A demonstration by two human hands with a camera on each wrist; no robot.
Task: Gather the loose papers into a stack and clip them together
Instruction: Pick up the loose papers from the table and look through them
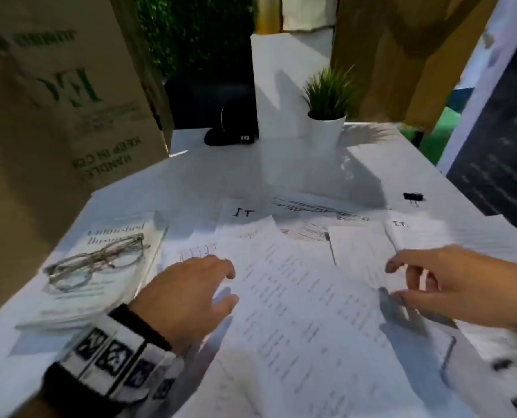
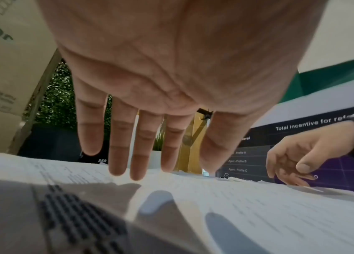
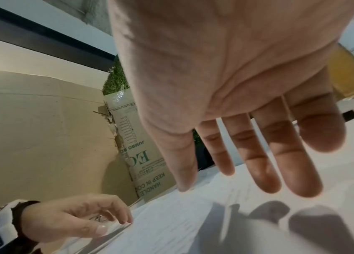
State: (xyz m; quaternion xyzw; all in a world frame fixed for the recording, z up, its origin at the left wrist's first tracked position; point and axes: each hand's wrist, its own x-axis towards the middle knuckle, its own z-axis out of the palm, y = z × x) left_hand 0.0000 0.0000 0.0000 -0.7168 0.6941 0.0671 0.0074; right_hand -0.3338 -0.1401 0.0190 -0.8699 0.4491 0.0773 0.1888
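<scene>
Several loose printed papers (image 1: 299,300) lie fanned over the white table (image 1: 209,176), overlapping at odd angles. My left hand (image 1: 188,294) hovers at their left edge, fingers straight and spread (image 2: 141,154), holding nothing. At the right side my right hand (image 1: 432,282) hangs just above a sheet, its fingers (image 3: 265,163) extended and apart, also holding nothing. A black binder clip (image 1: 413,197) lies on the table beyond the papers, at the far right. The papers (image 2: 237,206) fill the low foreground of both wrist views.
A book with eyeglasses (image 1: 100,260) on it lies left of the papers. A cardboard box (image 1: 55,101) stands at the left, a potted plant (image 1: 326,116) and a black object (image 1: 236,125) at the back. A dark printed board (image 1: 498,140) leans at the right.
</scene>
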